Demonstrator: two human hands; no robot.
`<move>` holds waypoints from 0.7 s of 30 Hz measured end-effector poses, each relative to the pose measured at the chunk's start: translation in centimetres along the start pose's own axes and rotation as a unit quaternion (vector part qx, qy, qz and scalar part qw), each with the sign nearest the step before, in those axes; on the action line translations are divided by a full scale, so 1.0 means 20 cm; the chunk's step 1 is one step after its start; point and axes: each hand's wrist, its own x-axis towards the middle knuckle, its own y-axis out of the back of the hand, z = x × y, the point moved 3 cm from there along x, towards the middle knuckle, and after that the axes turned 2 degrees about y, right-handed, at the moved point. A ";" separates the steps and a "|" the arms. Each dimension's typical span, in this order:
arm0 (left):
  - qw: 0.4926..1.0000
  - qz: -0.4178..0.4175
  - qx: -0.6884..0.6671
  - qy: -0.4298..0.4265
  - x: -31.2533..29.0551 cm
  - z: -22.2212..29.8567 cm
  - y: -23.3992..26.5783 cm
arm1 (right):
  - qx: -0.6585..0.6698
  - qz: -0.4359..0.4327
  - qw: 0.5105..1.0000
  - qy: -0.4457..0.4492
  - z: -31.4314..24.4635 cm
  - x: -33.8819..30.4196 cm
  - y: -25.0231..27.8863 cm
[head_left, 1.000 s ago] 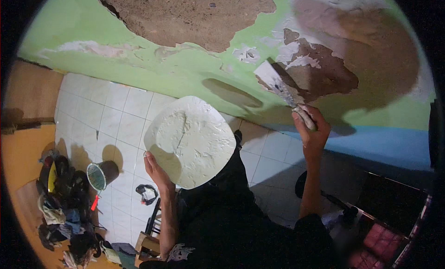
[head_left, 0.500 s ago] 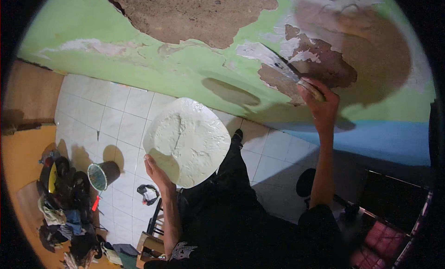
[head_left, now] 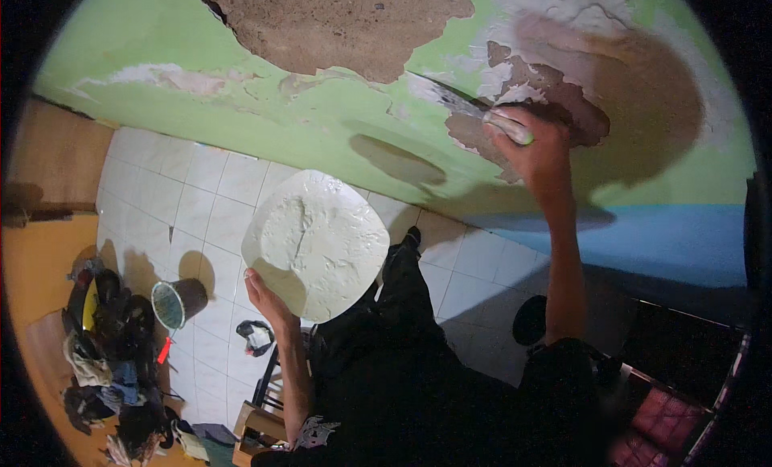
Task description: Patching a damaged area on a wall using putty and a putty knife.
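Observation:
My right hand (head_left: 535,149) is closed round the handle of a putty knife (head_left: 454,99), its blade lying against the green wall (head_left: 281,121). White filler is smeared around the blade, beside a brown bare patch (head_left: 583,113) where paint has come off. My left hand (head_left: 269,302) grips the near left edge of a pale plate (head_left: 375,262), with the thumb on the rim and the other fingers hidden beneath. A thick, uneven layer of creamy white filler (head_left: 322,234) covers the plate.
A larger bare patch (head_left: 338,24) lies higher on the wall. On the tiled floor (head_left: 217,193) stands a bucket (head_left: 181,302), with a heap of clothes and bags (head_left: 112,354) to its left. A roll of tape (head_left: 255,338) lies nearer me. A red-topped piece (head_left: 663,411) is at lower right.
My right hand has moved left along the wall, and the putty knife's blade now lies flatter and farther left. The plate in my left hand has shifted slightly left.

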 end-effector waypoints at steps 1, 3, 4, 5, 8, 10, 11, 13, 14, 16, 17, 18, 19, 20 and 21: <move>1.000 -0.001 -0.001 -0.002 0.01 -0.02 0.00 | 0.001 0.007 1.000 0.003 0.03 0.00 0.03; 1.000 0.021 0.000 -0.007 0.00 -0.03 0.05 | 0.023 0.024 0.999 0.024 0.06 -0.01 0.04; 0.999 0.032 0.006 -0.011 -0.01 -0.03 0.07 | 0.037 0.045 0.998 0.038 0.07 -0.03 0.04; 0.999 0.036 0.009 -0.011 -0.02 -0.04 0.07 | 0.036 0.042 0.998 0.041 0.09 -0.06 0.07; 0.999 0.038 -0.004 -0.005 0.00 -0.10 0.09 | 0.088 0.038 0.991 -0.096 0.14 -0.16 0.15; 0.999 0.046 -0.011 -0.003 -0.01 -0.09 0.08 | 0.091 0.055 0.984 -0.142 0.12 -0.23 0.22; 0.999 0.052 -0.015 -0.003 -0.03 -0.08 0.07 | 0.091 0.053 0.984 -0.141 0.11 -0.25 0.22; 0.999 0.049 -0.003 -0.005 -0.01 -0.09 0.08 | 0.021 0.065 0.997 -0.017 0.05 -0.30 0.18; 0.999 0.047 0.010 -0.007 0.00 -0.10 0.08 | 0.022 0.065 0.997 -0.018 0.02 -0.30 0.13; 0.999 0.042 0.004 -0.008 -0.01 -0.09 0.07 | -0.134 0.107 0.976 0.134 -0.09 -0.32 0.02; 0.999 0.039 -0.005 -0.009 -0.01 -0.09 0.07 | -0.132 0.106 0.977 0.132 -0.09 -0.31 -0.04; 0.999 0.037 -0.002 -0.009 -0.01 -0.08 0.07 | -0.168 0.131 0.965 0.154 -0.07 -0.30 -0.09; 0.999 0.035 0.005 -0.015 -0.01 -0.08 0.07 | -0.204 0.155 0.950 0.175 -0.05 -0.28 -0.13; 0.999 0.035 0.011 -0.021 -0.01 -0.07 0.07 | -0.203 0.156 0.951 0.173 -0.02 -0.26 -0.18; 0.999 0.034 0.013 -0.022 -0.01 -0.07 0.08 | -0.195 0.166 0.951 0.173 0.00 -0.24 -0.21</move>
